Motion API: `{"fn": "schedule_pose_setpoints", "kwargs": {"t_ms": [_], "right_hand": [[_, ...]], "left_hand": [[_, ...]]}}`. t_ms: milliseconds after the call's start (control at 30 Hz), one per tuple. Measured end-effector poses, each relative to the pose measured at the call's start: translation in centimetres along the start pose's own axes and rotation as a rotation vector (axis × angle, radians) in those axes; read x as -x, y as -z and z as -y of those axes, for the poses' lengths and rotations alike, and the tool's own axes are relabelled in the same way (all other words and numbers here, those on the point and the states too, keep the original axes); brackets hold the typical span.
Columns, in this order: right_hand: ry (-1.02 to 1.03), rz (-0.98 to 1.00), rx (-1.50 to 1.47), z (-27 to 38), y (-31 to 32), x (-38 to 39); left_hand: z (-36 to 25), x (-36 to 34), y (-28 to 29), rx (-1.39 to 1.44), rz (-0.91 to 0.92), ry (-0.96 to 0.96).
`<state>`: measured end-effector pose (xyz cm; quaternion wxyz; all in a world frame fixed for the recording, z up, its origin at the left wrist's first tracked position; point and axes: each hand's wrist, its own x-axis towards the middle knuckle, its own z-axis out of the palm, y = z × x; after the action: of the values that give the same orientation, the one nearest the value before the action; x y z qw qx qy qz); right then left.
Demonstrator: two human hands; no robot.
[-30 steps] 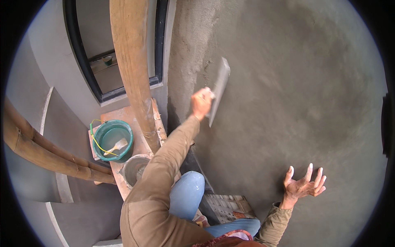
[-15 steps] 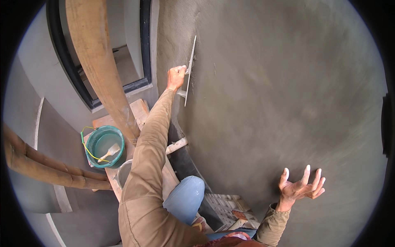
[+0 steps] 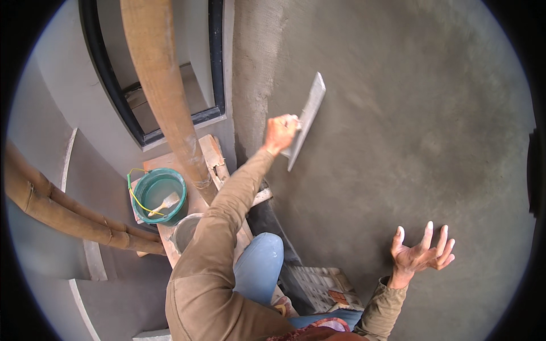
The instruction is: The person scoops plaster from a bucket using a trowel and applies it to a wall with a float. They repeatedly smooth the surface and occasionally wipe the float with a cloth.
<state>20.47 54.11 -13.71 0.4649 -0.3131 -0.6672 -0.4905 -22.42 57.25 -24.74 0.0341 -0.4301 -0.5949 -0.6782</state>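
My left hand (image 3: 281, 134) grips the handle of a plastering trowel (image 3: 310, 116), its long flat blade standing on edge, tilted, close to the grey plastered wall (image 3: 364, 142). From this angle I cannot tell whether the blade touches the plaster. Rougher, lighter plaster (image 3: 256, 62) runs along the wall's left side, beside the window. Lower right, my right hand (image 3: 420, 253) is held up in front of the wall, fingers spread and curled a little, with nothing in it.
A green bucket (image 3: 139, 190) of cloudy water with a brush (image 3: 165, 203) stands on wooden planks (image 3: 169, 236); another pail (image 3: 185, 230) is partly behind my sleeve. Bamboo poles (image 3: 165, 96) rise left, before a dark window frame (image 3: 218, 57). Below is patterned blockwork (image 3: 327, 284).
My left hand has carried the trowel right and slightly down, away from the wall's left edge, and the blade now leans more. My right hand has stayed nearly in place.
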Motion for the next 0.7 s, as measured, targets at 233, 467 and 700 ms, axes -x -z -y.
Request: {"fn": "schedule_pose_setpoints", "kwargs": {"t_ms": [233,467,700], "right_hand": [[0.01,0.015,0.02,-0.2,-0.1,0.5],[0.027,0.018,0.047,-0.5,0.0,0.5],[0.011,0.047,0.076,-0.3,0.0,0.7]], "left_hand": [[-5.4,9.8,-2.9,0.108,0.248,-0.084],[4.4,6.3,0.3,0.158,-0.204,0.183],[12.6,-2.4,3.0,-0.15,-0.331,0.292]]}}
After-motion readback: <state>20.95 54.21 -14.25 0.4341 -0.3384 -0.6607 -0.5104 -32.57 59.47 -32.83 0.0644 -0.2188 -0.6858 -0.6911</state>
